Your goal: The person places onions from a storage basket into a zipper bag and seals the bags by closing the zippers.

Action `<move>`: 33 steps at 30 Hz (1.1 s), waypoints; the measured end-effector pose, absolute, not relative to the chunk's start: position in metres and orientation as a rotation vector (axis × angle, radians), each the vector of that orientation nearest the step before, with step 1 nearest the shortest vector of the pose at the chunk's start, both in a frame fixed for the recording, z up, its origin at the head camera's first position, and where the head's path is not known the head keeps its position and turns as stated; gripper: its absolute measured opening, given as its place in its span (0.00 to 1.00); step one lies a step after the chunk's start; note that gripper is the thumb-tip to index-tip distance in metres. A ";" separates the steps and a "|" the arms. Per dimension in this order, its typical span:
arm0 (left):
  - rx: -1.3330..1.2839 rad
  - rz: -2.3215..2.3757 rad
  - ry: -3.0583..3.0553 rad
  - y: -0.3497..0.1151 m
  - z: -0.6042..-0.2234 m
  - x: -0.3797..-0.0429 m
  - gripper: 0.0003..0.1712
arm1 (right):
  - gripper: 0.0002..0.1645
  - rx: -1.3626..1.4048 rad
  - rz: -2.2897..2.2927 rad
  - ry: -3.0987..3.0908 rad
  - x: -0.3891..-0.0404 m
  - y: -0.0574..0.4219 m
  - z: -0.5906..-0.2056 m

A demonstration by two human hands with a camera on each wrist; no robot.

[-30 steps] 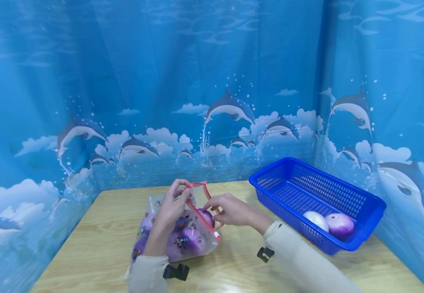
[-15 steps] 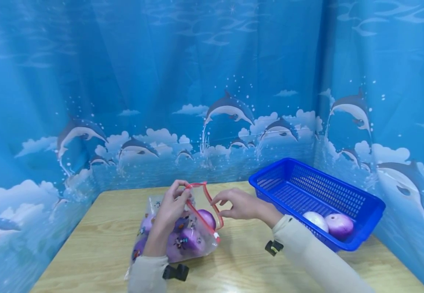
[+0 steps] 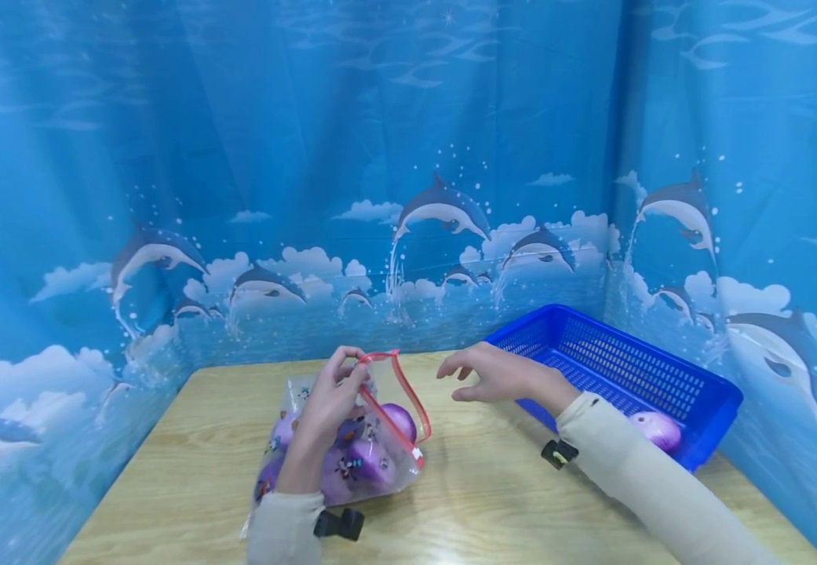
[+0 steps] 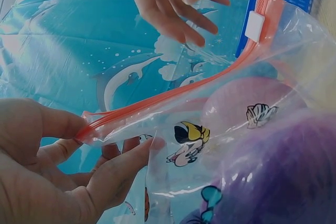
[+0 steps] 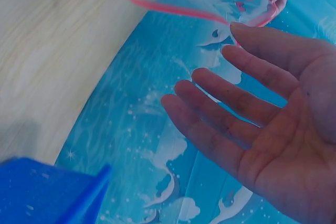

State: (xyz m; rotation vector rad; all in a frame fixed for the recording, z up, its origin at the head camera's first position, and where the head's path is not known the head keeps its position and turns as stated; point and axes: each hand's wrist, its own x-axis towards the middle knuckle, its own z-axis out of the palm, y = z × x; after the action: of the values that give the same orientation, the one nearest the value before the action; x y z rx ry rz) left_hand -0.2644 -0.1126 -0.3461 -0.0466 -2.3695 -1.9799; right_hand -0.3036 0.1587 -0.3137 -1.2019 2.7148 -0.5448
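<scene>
A clear zip bag (image 3: 359, 471) with cartoon prints and a red zip edge lies on the table, its mouth gaping to the right. Several round purple things fill it, one shiny purple ball (image 3: 399, 422) sitting right at the mouth. My left hand (image 3: 333, 396) pinches the far corner of the zip edge (image 4: 157, 98) between thumb and finger. A white slider (image 4: 255, 26) sits at the zip's other end. Between the bag and the basket hovers my right hand (image 3: 503, 377), fingers spread loosely. Its palm (image 5: 294, 156) shows nothing held in the right wrist view.
A blue perforated basket (image 3: 715, 392) stands at the right, partly behind my right arm. Inside it lies a pinkish-purple ball (image 3: 657, 430). A dolphin-print curtain (image 3: 408, 196) rises behind the wooden table (image 3: 189, 439).
My right hand has let go of the purple ball in the bag's mouth and moved right toward the basket. Its sleeve now hides the white ball there. The left hand stays put.
</scene>
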 end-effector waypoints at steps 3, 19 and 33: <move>-0.043 -1.979 -2.371 -0.112 -0.346 -0.264 0.09 | 0.20 -1.156 -0.532 2.732 -0.304 0.164 -0.313; -0.025 -1.977 -2.369 -0.113 -0.348 -0.266 0.08 | 0.19 -1.109 -0.537 2.731 -0.307 0.176 -0.317; -0.031 -1.978 -2.359 -0.114 -0.347 -0.265 0.07 | 0.19 -1.057 -0.495 2.755 -0.307 0.179 -0.319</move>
State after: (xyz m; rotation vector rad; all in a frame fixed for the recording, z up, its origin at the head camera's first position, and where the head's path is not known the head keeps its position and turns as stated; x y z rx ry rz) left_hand -0.2650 -0.1143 -0.3467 -0.0309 -2.3593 -1.9779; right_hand -0.3074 0.1790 -0.3186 -1.0574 2.7546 -0.4946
